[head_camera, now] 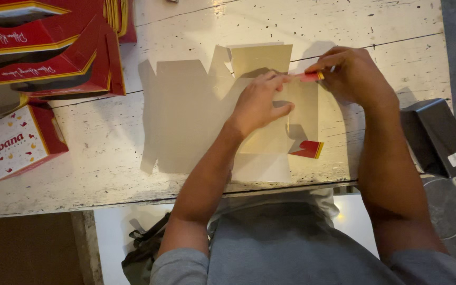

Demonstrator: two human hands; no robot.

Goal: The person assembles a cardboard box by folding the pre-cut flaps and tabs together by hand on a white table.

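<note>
This is looking like a small packing workshop: a worn, white-painted wooden tabletop (pixel 106 158) is carrying a flat unfolded carton blank (pixel 186 116), while finished red-and-white boxes (pixel 43 53) are piling up at the left corner (some stacked, one lying on its side). A dark box (pixel 436 134) is sitting at the right edge.
</note>
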